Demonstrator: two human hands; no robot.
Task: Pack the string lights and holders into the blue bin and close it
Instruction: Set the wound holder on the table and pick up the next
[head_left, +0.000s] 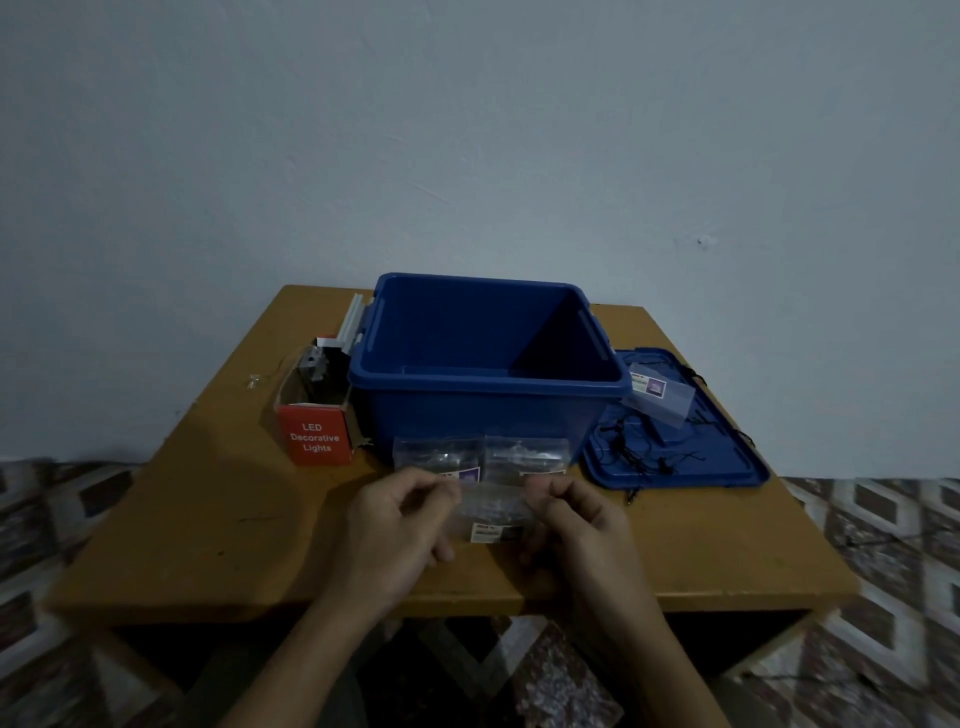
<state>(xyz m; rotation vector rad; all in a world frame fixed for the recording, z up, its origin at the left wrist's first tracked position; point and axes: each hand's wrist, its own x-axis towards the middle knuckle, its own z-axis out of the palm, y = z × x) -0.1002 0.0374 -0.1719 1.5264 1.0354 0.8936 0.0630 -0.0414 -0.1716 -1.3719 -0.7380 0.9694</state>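
A clear packet (493, 512), seemingly of small holders, is held just above the table (208, 519), pinched at its left end by the left hand (400, 525) and at its right end by the right hand (576, 525). Two similar packets (436, 454) lie just beyond it, against the front wall of the open blue bin (467, 415). The step in hand looks like loading packets; the next move calls for lifting this one over the near rim. The lid (727, 467) lies to the right, carrying black string lights (649, 457); a red box (317, 441) sits left.
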